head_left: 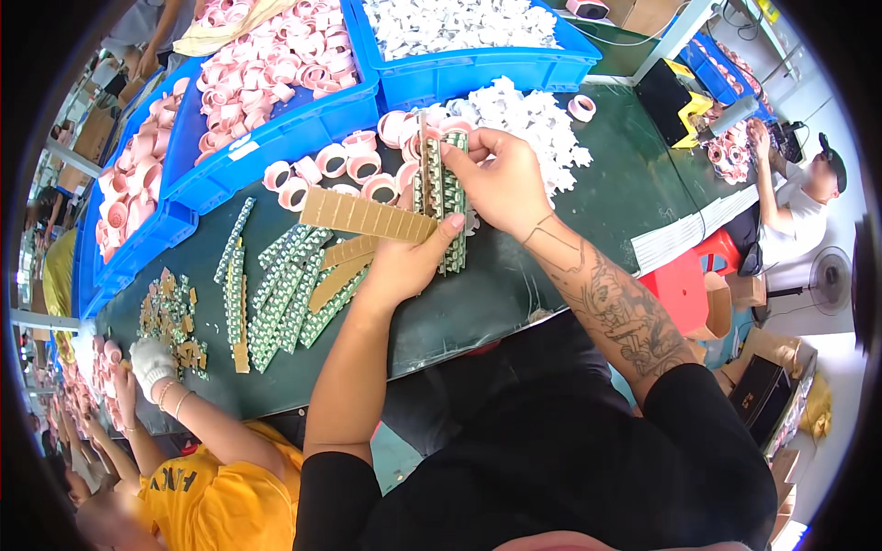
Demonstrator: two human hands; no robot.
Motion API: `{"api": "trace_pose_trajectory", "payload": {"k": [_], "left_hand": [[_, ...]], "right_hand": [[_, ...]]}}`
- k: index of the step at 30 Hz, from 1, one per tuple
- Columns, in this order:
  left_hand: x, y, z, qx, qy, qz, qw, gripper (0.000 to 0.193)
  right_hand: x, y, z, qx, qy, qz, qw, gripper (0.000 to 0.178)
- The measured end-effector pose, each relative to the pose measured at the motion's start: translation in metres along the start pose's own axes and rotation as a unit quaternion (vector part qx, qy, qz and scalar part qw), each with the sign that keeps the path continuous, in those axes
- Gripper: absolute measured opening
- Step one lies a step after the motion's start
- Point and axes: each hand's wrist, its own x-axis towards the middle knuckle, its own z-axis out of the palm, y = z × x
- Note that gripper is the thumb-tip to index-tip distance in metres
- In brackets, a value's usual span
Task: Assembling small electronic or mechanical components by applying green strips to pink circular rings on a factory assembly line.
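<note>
My left hand [411, 264] is closed around several narrow circuit board strips [455, 207] held upright, their green sides covered in small parts. From the same hand a tan, scored strip [354, 213] sticks out to the left, plain face up. At the upper end of the upright strips, my right hand [501, 179] pinches them between thumb and fingers. On the table left of my hands lies a pile of similar strips [285, 285], some green side up and some tan side up. Pink plastic rings [333, 161] lie just beyond my left hand, and white plastic pieces [514, 115] lie beyond my right.
Blue bins with pink rings [363, 106] and white pieces [496, 78] line the far side of the dark green table [606, 138]. Small separated boards [170, 317] lie at left, near a co-worker's gloved hand [152, 363]. Another person [795, 207] works at right.
</note>
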Motion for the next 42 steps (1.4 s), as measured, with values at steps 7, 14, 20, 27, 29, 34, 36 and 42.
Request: {"api": "trace_pose_trajectory", "payload": {"k": [7,14,20,27,29,34,36,42], "left_hand": [[-0.006,0.011,0.005,0.101,0.011,-0.04,0.994,0.074],[-0.012,0.023,0.016,-0.16,-0.037,-0.158,0.974,0.051],[-0.006,0.019,0.011,-0.144,-0.073,-0.15,0.976,0.052],[-0.01,0.009,-0.002,-0.149,-0.004,-0.142,0.979,0.039],[-0.006,0.009,-0.001,-0.133,0.013,-0.115,0.984,0.036],[0.0,0.006,0.003,0.076,0.046,0.043,0.995,0.062],[-0.003,0.027,0.009,0.064,0.025,0.054,0.996,0.064],[-0.002,0.015,0.012,0.194,0.001,0.115,0.974,0.067]], "right_hand": [[-0.021,0.01,0.011,0.047,-0.06,-0.006,0.997,0.036],[-0.018,0.031,0.001,0.378,0.054,0.131,0.915,0.025],[0.123,-0.029,-0.103,0.075,0.163,-0.13,0.975,0.042],[0.211,-0.08,-0.128,-0.009,0.235,-0.212,0.948,0.039],[0.185,-0.04,-0.12,-0.097,0.099,-0.33,0.934,0.029],[0.04,0.019,-0.02,0.031,0.054,-0.082,0.995,0.032],[0.016,0.024,0.008,0.034,0.046,0.005,0.998,0.031],[0.008,0.015,0.038,0.121,0.117,-0.023,0.986,0.029]]}}
